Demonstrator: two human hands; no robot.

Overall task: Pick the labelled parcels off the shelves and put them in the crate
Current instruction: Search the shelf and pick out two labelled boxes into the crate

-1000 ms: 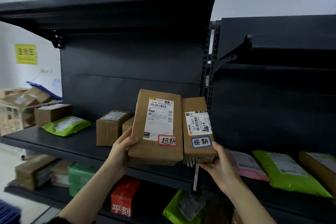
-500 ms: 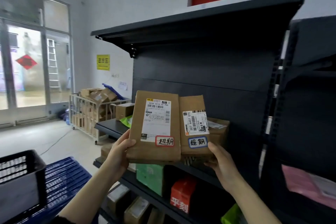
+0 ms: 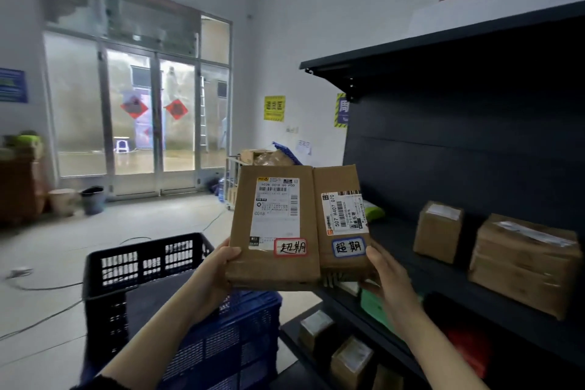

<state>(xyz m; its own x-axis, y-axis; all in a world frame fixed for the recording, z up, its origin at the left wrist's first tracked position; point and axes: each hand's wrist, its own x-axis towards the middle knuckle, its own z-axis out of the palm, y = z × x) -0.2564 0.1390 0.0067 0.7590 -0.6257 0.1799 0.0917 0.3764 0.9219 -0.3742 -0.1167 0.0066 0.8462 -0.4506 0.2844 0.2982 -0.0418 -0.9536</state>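
Two parcels upright side by side, edges touching, above and right of black slotted plastic crate (image 3: 142,263). Left hand (image 3: 215,275) grip curled round lower left corner of wider brown cardboard parcel (image 3: 272,266), red-bordered handwritten label. Right hand (image 3: 384,275) grip curled round lower right of narrower brown cardboard parcel (image 3: 340,177), blue-bordered label. Dark metal shelving (image 3: 443,142) right of crate, carrying small brown cardboard boxes (image 3: 438,231).

One wide head-worn view looks forward and slightly down, close on the parcels (image 3: 275,231) held at centre. The shelves (image 3: 459,152) fill its right side, the crate (image 3: 104,279) sits low left, and glass doors (image 3: 155,123) stand far behind.
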